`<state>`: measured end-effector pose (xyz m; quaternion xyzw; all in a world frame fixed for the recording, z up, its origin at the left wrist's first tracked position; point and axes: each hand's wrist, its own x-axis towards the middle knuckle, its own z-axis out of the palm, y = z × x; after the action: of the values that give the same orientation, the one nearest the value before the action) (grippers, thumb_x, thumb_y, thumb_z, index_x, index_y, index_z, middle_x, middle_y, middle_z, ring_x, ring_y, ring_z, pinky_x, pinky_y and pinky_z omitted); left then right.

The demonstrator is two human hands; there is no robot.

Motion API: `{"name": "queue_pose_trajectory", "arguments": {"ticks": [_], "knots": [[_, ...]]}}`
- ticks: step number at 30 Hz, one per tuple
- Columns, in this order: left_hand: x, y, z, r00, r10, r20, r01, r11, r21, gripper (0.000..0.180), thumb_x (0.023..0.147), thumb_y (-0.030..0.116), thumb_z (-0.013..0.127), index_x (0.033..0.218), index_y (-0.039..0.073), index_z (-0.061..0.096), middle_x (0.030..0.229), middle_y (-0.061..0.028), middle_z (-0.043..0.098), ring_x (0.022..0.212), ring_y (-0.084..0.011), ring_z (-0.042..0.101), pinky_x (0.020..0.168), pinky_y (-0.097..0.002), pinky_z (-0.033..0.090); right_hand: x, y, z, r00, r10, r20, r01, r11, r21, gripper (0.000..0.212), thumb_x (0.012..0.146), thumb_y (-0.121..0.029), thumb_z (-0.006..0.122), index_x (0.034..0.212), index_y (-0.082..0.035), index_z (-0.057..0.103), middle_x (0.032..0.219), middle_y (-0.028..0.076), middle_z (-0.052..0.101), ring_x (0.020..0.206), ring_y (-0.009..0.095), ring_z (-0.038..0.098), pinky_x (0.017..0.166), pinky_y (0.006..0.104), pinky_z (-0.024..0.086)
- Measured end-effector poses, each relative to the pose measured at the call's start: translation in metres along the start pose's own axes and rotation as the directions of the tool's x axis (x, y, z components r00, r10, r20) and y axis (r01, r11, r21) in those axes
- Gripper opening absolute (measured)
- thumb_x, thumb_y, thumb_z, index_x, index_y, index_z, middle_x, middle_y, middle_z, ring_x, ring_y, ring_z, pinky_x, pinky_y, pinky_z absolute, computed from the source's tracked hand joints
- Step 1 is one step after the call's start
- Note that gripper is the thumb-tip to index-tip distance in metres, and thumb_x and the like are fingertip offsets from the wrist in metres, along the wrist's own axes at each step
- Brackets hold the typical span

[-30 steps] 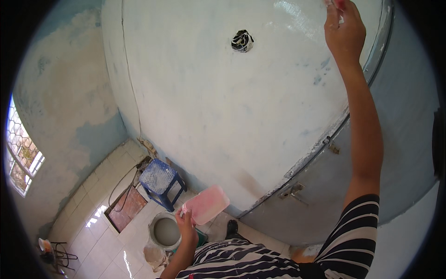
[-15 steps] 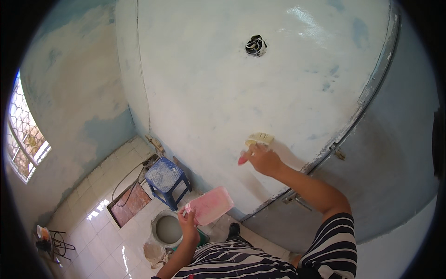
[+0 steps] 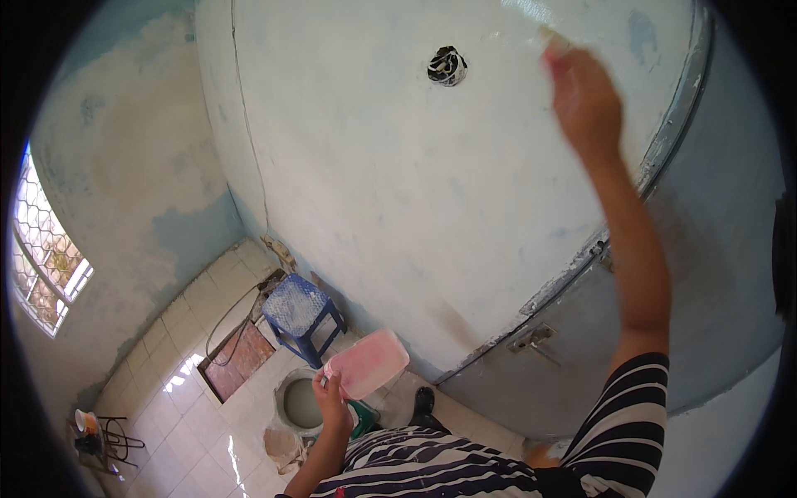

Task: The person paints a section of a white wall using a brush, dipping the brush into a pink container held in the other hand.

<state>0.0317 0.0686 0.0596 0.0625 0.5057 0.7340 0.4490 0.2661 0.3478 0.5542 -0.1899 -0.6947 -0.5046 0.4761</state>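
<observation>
My right hand (image 3: 586, 104) is raised against the upper right of the pale, patchy wall (image 3: 357, 174), closed on a brush (image 3: 550, 40). Motion blurs the brush, and my fingers cover most of it. Only a bit of its reddish handle and yellowish bristles shows. Low in front of my body, my left hand (image 3: 334, 404) grips one end of a pink, see-through plastic tub (image 3: 371, 363). Just below and left of that tub, a bucket (image 3: 282, 398) of greyish liquid stands on the floor.
A blue plastic stool (image 3: 297, 300) stands by the foot of the wall. Wires fill a round hole (image 3: 447, 66) in the wall. To the right is a grey door (image 3: 664, 307) with a handle (image 3: 535, 342). A small metal stand (image 3: 116, 444) sits at far left, below a barred window (image 3: 51, 249).
My right hand has swept the brush up and to the right across the wall, from below the wire hole to beside it. My left hand still holds the tub in nearly the same place.
</observation>
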Motion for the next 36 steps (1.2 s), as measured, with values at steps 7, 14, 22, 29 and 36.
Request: {"name": "queue_pose_trajectory", "arguments": {"ticks": [7,14,22,29,36], "knots": [[-0.005,0.006,0.010,0.999,-0.045,0.009,0.045,0.996,-0.080,0.060,0.089,0.024,0.069,0.133,0.005,0.034,0.123,-0.0130,0.055,0.109,-0.0187,0.057,0.085,-0.0297,0.048,-0.249,-0.152,0.025,0.756,-0.391,0.525,0.388,0.914,0.120,0.023,0.090,-0.015,0.053,0.113,-0.015,0.056,0.104,0.020,0.061,0.093,0.035,0.063,0.062,0.0438,0.055],[-0.001,-0.008,0.002,1.000,-0.004,0.027,0.004,1.000,-0.002,0.052,0.091,0.033,0.064,0.132,0.012,0.040,0.125,-0.0077,0.053,0.111,-0.0194,0.055,0.088,-0.0364,0.048,-0.179,-0.140,0.031,0.679,0.034,0.734,-0.456,0.802,0.385,0.019,0.095,-0.017,0.048,0.106,-0.016,0.064,0.099,0.011,0.063,0.090,0.030,0.064,0.077,0.0447,0.052],[0.005,-0.001,0.011,0.999,-0.011,0.052,0.011,1.000,0.007,0.051,0.093,0.034,0.063,0.132,0.010,0.040,0.124,-0.0080,0.054,0.111,-0.0189,0.056,0.089,-0.0350,0.048,0.001,-0.003,0.016,0.951,0.120,-0.285,-0.113,0.993,0.040,0.012,0.089,-0.016,0.065,0.098,-0.008,0.068,0.090,0.009,0.067,0.079,0.030,0.066,0.069,0.0355,0.054],[0.004,-0.003,0.005,0.999,-0.026,0.019,0.028,0.994,-0.103,0.058,0.089,0.026,0.068,0.134,0.008,0.036,0.117,-0.0074,0.056,0.099,-0.0133,0.057,0.077,-0.0253,0.045,-0.201,-0.149,0.053,0.839,-0.278,0.468,0.355,0.931,-0.082,0.035,0.090,-0.018,0.052,0.125,-0.016,0.058,0.116,0.020,0.058,0.091,0.035,0.060,0.070,0.0490,0.053],[0.000,0.006,0.009,0.999,-0.032,-0.017,0.030,0.994,-0.109,0.059,0.090,0.033,0.066,0.136,0.011,0.036,0.120,-0.0063,0.053,0.101,-0.0151,0.053,0.081,-0.0311,0.044,-0.270,-0.243,0.006,0.767,0.260,0.587,-0.619,0.544,0.567,0.014,0.084,-0.006,0.065,0.098,-0.008,0.066,0.099,0.008,0.069,0.094,0.029,0.066,0.078,0.0390,0.054]]}}
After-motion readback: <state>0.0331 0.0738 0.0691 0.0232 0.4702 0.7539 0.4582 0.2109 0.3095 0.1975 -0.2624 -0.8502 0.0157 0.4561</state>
